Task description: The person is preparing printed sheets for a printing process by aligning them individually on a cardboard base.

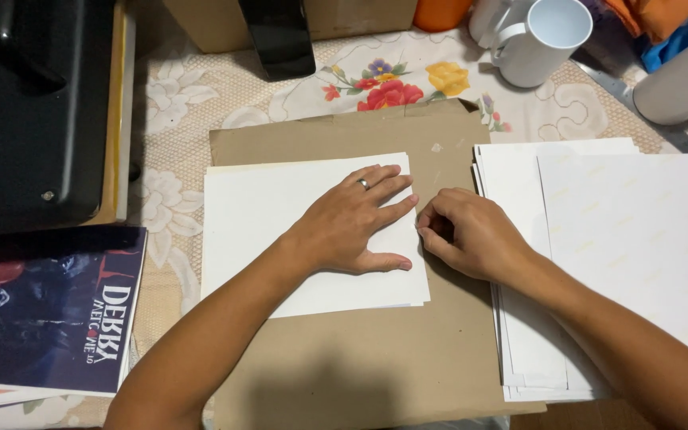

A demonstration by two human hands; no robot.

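Brown cardboard (376, 358) bears two paper stacks; left hand (356, 223) flat, right hand (467, 235) pinching sheet edge (417, 231)

The left hand (356, 223) is laid flat, palm down, with the fingers stretched out and slightly spread toward the right. A ring is worn on one finger. The thumb is extended along the lower side, pointing right. The right hand (467, 235) is curled loosely, knuckles up, with the fingertips tucked under and pinched together just beside the left fingertips. Both forearms are extended in from the lower edge, bare.
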